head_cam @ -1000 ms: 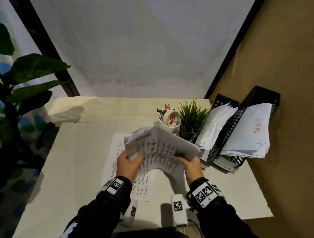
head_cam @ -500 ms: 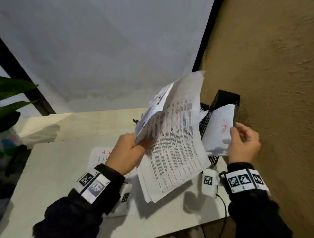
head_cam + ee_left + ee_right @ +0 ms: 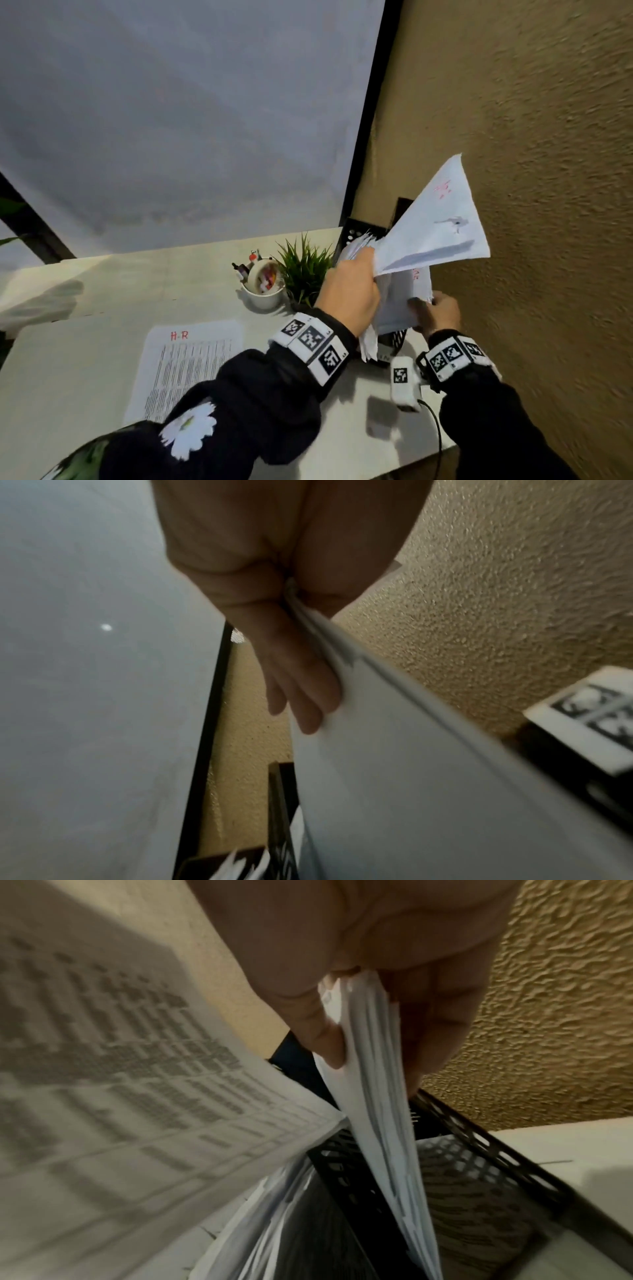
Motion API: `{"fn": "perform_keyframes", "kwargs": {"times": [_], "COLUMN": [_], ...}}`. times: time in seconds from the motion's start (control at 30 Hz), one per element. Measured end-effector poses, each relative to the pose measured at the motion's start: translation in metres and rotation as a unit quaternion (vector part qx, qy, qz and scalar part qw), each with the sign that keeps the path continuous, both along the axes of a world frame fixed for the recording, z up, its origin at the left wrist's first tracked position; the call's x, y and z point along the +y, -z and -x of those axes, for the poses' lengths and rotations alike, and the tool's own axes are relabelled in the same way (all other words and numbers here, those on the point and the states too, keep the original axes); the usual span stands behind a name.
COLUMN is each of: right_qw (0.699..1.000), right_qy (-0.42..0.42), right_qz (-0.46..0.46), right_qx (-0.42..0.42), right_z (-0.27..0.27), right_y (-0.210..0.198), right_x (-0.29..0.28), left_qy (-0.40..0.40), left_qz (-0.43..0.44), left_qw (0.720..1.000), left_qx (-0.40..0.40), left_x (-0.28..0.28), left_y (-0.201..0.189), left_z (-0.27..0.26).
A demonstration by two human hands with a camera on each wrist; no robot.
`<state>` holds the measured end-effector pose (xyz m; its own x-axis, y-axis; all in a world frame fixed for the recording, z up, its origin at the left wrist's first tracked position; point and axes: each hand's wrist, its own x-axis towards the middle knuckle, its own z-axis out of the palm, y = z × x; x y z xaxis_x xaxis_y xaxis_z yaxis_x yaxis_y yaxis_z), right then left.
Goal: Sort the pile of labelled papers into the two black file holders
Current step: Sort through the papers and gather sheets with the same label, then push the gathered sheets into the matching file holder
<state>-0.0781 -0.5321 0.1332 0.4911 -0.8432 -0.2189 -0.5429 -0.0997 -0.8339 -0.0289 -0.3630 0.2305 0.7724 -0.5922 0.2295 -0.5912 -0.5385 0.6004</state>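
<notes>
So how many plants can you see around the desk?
2: a small spiky green plant beside the white cup on the desk, and big leaves at the far left edge. Others may be out of view.

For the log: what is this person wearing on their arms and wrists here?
Both arms are in black long sleeves; the left sleeve carries a white daisy print. Each wrist has a white band of black-and-white square marker tags, on the left wrist and the right wrist. A white camera block with one tag hangs under the right wrist, trailing a thin black cable. Both hands are bare.

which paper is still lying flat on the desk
The printed sheet headed H-R, flat on the desk; the other papers are gripped in the left hand and right hand.
</notes>
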Motion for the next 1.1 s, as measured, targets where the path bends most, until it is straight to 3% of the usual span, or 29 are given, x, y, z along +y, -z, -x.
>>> {"fn": "perform_keyframes", "kwargs": {"times": [0.13, 0.23, 0.33, 0.53, 0.7, 0.8, 0.93, 1.03, 1.1], "right_qw": [0.998, 0.999, 0.998, 0.996, 0.991, 0.983, 0.978, 0.980, 0.983], "right_qy": [-0.035, -0.035, -0.038, -0.045, -0.061, -0.106, -0.090, -0.091, -0.097], "right_qz": [0.045, 0.014, 0.056, 0.074, 0.110, 0.143, 0.177, 0.173, 0.154], "right_qx": [-0.035, -0.035, -0.017, -0.006, -0.044, -0.043, -0.067, -0.043, -0.018], "right_z": [-0.006, -0.013, -0.013, -0.013, -0.009, -0.005, -0.006, -0.006, -0.004], "right_y": [-0.022, -0.025, -0.030, -0.036, -0.028, -0.028, -0.029, -0.020, -0.009], "right_x": [0.007, 0.008, 0.009, 0.006, 0.005, 0.007, 0.003, 0.003, 0.001], "left_qy": [0.024, 0.023, -0.012, -0.002, -0.013, -0.011, -0.013, -0.020, -0.016], "left_qz": [0.012, -0.016, -0.072, -0.031, -0.089, -0.109, -0.083, -0.107, -0.065], "left_qw": [0.999, 0.992, 0.984, 0.993, 0.994, 0.991, 0.992, 0.985, 0.987], "left_qx": [0.044, 0.122, 0.165, 0.114, 0.068, 0.072, 0.090, 0.134, 0.144], "left_x": [-0.030, -0.049, -0.058, -0.064, -0.063, -0.066, -0.068, -0.060, -0.047], "left_y": [0.032, 0.063, 0.085, 0.089, 0.108, 0.106, 0.107, 0.113, 0.110], "left_z": [0.007, 0.009, 0.004, -0.002, 0.000, -0.004, -0.008, -0.005, -0.002]}}
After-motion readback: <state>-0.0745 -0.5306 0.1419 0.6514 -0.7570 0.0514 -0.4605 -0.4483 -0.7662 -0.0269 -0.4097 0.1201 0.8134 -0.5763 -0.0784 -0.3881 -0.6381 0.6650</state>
